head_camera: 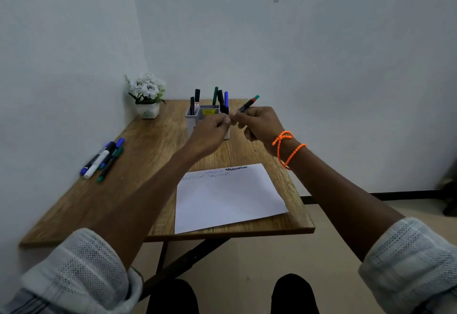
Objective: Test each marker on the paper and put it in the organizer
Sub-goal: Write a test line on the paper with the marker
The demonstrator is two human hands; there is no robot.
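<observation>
Head view: both hands, left point(215, 125) and right point(259, 121), clenched on slim marker point(248, 103) above smooth white paper point(230, 199).

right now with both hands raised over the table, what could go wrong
The right hand and left hand meet on a marker just in front of the organizer; a sudden pull might knock it over. If that marker is uncapped, its tip could mark fingers. The loose markers lie near the table's left edge and might roll off.
</observation>
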